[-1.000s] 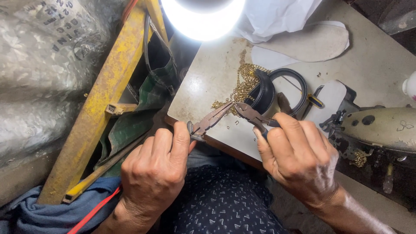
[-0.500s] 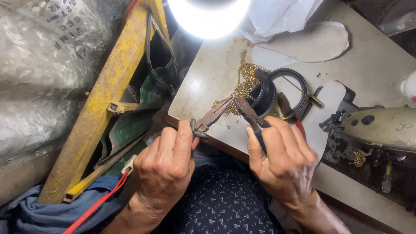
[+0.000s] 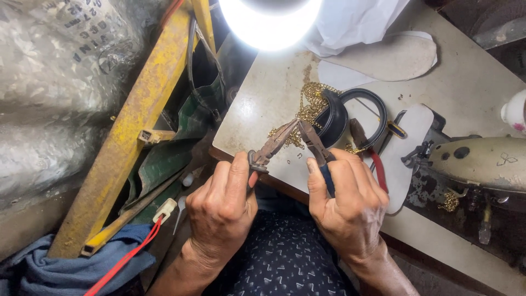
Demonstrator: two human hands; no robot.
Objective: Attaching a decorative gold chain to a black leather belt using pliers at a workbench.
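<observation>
The left hand (image 3: 222, 211) is closed in a fist around the handles of a rusty pair of pliers (image 3: 272, 147), thumb pressed along the upper handle, and the right hand (image 3: 350, 205) is wrapped the same way around a second pair of pliers with blue grips (image 3: 316, 151). The two noses meet just over the near edge of the work table (image 3: 257, 104), pinching at a strand of gold chain (image 3: 307, 109) (whether each nose truly bites a link is too small to tell). The rest of the chain lies heaped on the table, partly against a black belt (image 3: 356, 112) coiled beside it. A pale shoe insole (image 3: 397, 55) lies farther back, a sewing machine (image 3: 482, 161) stands on the right, and a yellow ladder (image 3: 137, 126) leans on the left.
</observation>
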